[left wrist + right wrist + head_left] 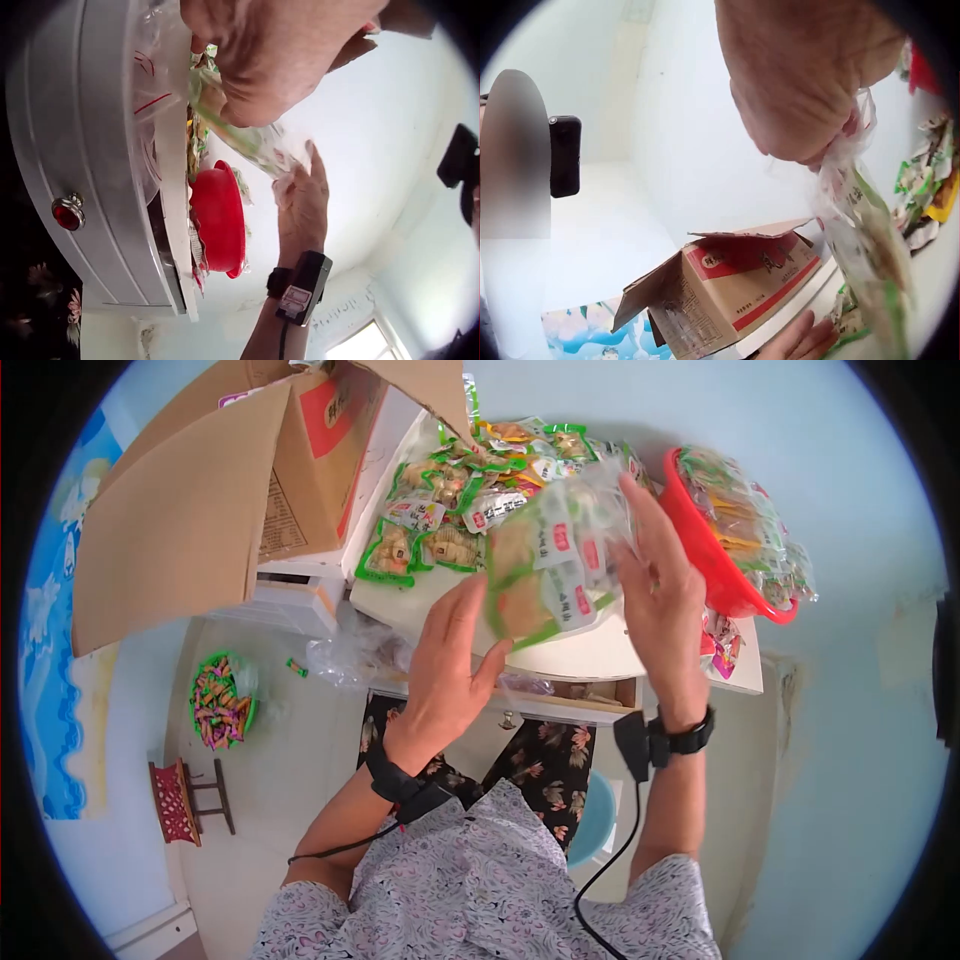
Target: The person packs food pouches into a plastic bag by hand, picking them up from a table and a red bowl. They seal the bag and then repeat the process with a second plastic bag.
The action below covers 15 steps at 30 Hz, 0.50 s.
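A clear plastic bag (pixel 540 560) holding green-edged food packets hangs tilted over the table. The right hand (pixel 665 600) grips its gathered top end, seen also in the right wrist view, where the hand (pixel 802 82) pinches the clear plastic. The left hand (pixel 445 675) is at the bag's lower left side, fingers extended and thumb near its bottom edge; whether it touches is hard to tell. In the left wrist view the bag (pixel 255 146) slants between both hands. Small food packets (pixel 450 545) are piled behind the bag.
An open cardboard box (pixel 300 480) stands at the left. A red basin (pixel 700 540) full of packets sits at the right. Below are an open drawer (pixel 590 695) and loose plastic (pixel 360 655); on the floor, a green basket (pixel 222 700) and a small stool (pixel 190 800).
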Each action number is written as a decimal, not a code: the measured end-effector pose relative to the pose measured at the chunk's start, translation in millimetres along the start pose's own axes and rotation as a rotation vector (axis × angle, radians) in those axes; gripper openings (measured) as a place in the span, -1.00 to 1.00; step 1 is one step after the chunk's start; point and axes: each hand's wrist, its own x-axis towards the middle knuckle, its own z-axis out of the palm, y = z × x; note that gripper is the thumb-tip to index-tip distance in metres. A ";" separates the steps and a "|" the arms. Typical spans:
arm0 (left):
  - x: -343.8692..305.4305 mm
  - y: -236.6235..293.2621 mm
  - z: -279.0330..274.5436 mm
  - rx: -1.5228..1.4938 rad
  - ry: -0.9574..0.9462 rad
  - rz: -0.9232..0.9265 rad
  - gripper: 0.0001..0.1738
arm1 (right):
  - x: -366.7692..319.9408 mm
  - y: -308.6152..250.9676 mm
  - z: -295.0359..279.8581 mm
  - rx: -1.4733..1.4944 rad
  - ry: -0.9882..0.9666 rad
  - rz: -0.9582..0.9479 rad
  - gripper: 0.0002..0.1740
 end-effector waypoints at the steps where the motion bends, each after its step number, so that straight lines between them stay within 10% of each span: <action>1: 1.7 -1.5 -2.4 -0.015 0.031 -0.014 -0.10 | 10.8 -6.1 -2.9 -0.018 -0.006 -0.093 -0.29; 9: 30.1 -5.9 -9.6 -0.234 0.071 -0.005 0.32 | 23.9 -4.2 0.9 -0.009 -0.042 -0.341 -0.21; 15: 22.2 1.2 11.9 -0.423 -0.160 -0.201 0.38 | 3.1 -2.7 -3.5 0.113 -0.013 -0.190 -0.24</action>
